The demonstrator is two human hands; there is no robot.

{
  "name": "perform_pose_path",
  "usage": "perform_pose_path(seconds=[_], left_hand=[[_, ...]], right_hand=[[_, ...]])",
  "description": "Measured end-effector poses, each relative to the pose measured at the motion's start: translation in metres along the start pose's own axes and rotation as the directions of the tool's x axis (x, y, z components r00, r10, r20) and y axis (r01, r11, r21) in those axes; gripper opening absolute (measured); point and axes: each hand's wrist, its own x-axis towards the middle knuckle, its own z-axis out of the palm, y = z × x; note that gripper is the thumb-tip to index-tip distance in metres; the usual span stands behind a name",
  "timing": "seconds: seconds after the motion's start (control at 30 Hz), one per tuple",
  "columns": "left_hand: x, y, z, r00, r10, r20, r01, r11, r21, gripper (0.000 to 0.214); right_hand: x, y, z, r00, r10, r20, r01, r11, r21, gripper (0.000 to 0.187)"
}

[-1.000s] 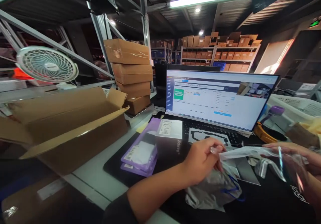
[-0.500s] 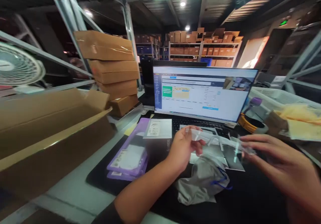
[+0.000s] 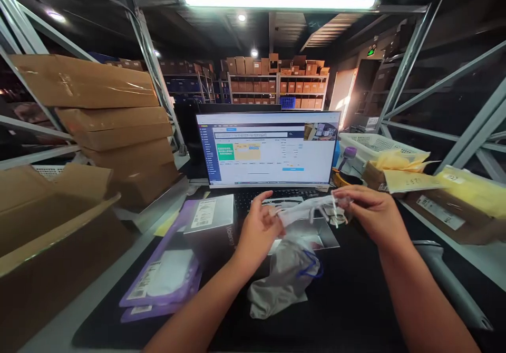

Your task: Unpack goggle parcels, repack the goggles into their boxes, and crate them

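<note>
While both bare hands met above the black desk mat (image 3: 356, 311), a thin, crinkled clear plastic wrapper (image 3: 306, 213) was stretched between them. It hung in the air just in front of the black keyboard (image 3: 253, 199) and below the lit flat monitor (image 3: 269, 147). The left hand (image 3: 256, 229) pinched the wrapper's left end between thumb and fingertips, its other fingers curled in. The right hand (image 3: 371, 213) gripped the right end, fingers bent around the film.

Directly under the wrapper a flat silvery-grey sheet (image 3: 316, 234) lay on the mat. Nearer the person, a crumpled grey fabric pouch with a blue cord (image 3: 282, 279) lay just beside it, touching neither hand. To the left of the left hand stood a grey rectangular box with a white label (image 3: 211, 221), and beside that lay two flat purple plastic packages (image 3: 164, 279), one on top of the other.

An open brown cardboard carton (image 3: 51, 232) sat at the far left, with a stack of four taped brown cardboard boxes (image 3: 114, 126) behind it. On the right, a grey handheld scanner (image 3: 446, 282) lay near the right forearm, well apart from the wrapper. Farther back were a white perforated plastic basket (image 3: 375, 143) and yellow padded envelopes (image 3: 399, 162).
</note>
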Motion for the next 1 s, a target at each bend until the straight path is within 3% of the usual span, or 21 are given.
perform_pose_path(seconds=[0.07, 0.17, 0.3, 0.37, 0.47, 0.6, 0.67, 0.73, 0.8, 0.9, 0.93, 1.0], left_hand=[[-0.005, 0.005, -0.003, 0.995, 0.021, 0.096, -0.046, 0.962, 0.270, 0.043], [-0.019, 0.016, -0.002, 0.969, -0.013, 0.248, -0.154, 0.752, 0.641, 0.014], [-0.039, 0.013, 0.012, 0.958, -0.136, 0.251, -0.182, 0.385, 0.905, 0.028], [-0.044, 0.006, 0.019, 0.954, -0.167, 0.250, -0.194, 0.294, 0.936, 0.027], [-0.046, 0.005, 0.020, 0.947, -0.129, 0.294, -0.238, 0.331, 0.913, 0.007], [-0.046, 0.037, 0.013, 0.952, 0.074, 0.297, -0.303, 0.352, 0.886, 0.022], [-0.042, 0.053, 0.010, 0.909, 0.257, 0.329, -0.403, 0.335, 0.852, 0.030], [-0.036, 0.059, 0.007, 0.842, 0.351, 0.410, -0.519, 0.317, 0.794, 0.039], [-0.031, 0.052, 0.004, 0.822, 0.261, 0.507, -0.570, 0.340, 0.748, 0.045], [-0.031, 0.029, 0.000, 0.816, 0.013, 0.578, -0.532, 0.411, 0.740, 0.045], [-0.034, 0.021, -0.002, 0.820, -0.015, 0.572, -0.512, 0.428, 0.745, 0.046], [-0.047, 0.008, -0.004, 0.864, 0.063, 0.499, -0.473, 0.437, 0.765, 0.050]], right_hand=[[0.002, 0.005, -0.014, 0.989, 0.140, -0.049, -0.136, 0.988, 0.076, 0.013], [0.005, 0.007, -0.035, 0.949, 0.291, -0.121, -0.271, 0.949, 0.160, 0.024], [0.005, -0.003, -0.048, 0.911, 0.332, -0.245, -0.329, 0.943, 0.057, 0.025], [0.006, -0.009, -0.047, 0.894, 0.358, -0.268, -0.375, 0.927, -0.012, 0.025], [0.005, -0.016, -0.044, 0.860, 0.413, -0.300, -0.436, 0.900, -0.012, 0.027], [0.003, -0.015, -0.047, 0.851, 0.403, -0.337, -0.394, 0.914, 0.099, 0.029], [0.002, -0.010, -0.053, 0.855, 0.374, -0.359, -0.333, 0.927, 0.173, 0.030], [0.001, -0.008, -0.059, 0.858, 0.365, -0.362, -0.297, 0.926, 0.231, 0.032], [0.000, -0.008, -0.066, 0.864, 0.380, -0.330, -0.322, 0.921, 0.218, 0.033], [-0.009, -0.012, -0.075, 0.873, 0.403, -0.275, -0.399, 0.914, 0.072, 0.036], [-0.015, -0.013, -0.077, 0.874, 0.416, -0.253, -0.427, 0.904, 0.013, 0.036], [-0.034, -0.011, -0.082, 0.863, 0.461, -0.208, -0.481, 0.875, -0.053, 0.035]])
